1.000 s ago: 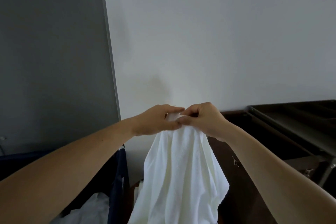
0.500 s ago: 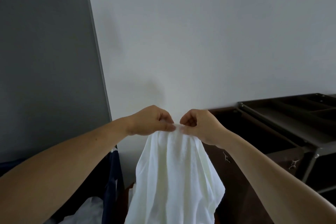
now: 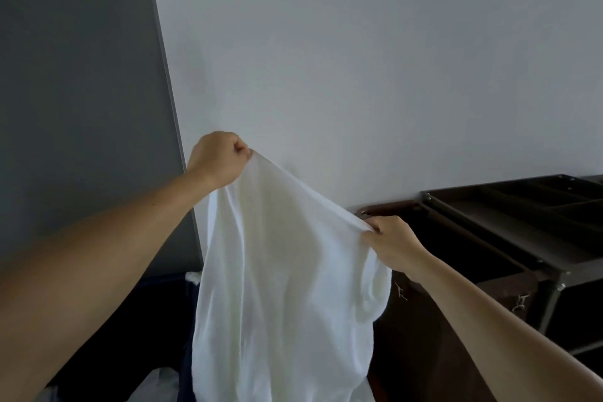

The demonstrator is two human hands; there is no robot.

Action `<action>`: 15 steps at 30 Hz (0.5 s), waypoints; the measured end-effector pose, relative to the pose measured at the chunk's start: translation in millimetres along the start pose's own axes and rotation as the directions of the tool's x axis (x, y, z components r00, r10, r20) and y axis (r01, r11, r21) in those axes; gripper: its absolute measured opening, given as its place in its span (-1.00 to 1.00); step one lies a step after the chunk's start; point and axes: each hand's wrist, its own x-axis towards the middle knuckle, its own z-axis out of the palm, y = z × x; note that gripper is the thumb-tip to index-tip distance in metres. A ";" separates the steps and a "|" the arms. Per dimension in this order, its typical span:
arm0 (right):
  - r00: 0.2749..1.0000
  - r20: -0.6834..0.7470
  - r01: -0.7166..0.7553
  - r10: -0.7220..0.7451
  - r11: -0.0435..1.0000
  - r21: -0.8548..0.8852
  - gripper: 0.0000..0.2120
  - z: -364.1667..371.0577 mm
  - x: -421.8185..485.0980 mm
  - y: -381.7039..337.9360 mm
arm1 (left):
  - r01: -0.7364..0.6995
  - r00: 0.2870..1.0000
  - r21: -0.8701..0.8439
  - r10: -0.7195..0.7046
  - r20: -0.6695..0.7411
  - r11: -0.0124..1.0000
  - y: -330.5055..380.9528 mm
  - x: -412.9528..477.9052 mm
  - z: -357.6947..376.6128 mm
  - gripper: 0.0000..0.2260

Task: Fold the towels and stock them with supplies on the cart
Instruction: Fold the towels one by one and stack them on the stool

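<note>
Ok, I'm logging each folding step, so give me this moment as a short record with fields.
towel: white, unfolded, hanging from its top edge
cart: dark, at right, divided top tray
left hand: pinches the towel's top edge, held higher
right hand: pinches the same edge, lower, nearer the cart

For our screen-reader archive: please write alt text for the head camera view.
A person's left hand and right hand pinch the top edge of a white towel, spread between them and hanging down before a pale wall; a dark cart stands at right.
</note>
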 end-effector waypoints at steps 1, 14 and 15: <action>1.000 0.025 -0.016 0.016 1.000 -0.027 -0.82 -1.6 -0.3 6.1 | 0.021 1.000 0.023 -0.021 0.016 1.000 -8.4 -3.2 5.7 -0.77; 0.988 0.097 0.133 -0.119 0.979 -0.156 -0.94 -5.5 -14.5 47.1 | 0.197 0.979 0.025 -0.199 0.052 0.980 -67.7 -30.2 23.5 -0.77; 0.989 0.086 0.130 -0.122 0.987 -0.099 -0.96 -5.0 -17.8 46.8 | 0.217 0.974 0.030 -0.219 0.053 0.976 -72.1 -31.3 23.1 -0.75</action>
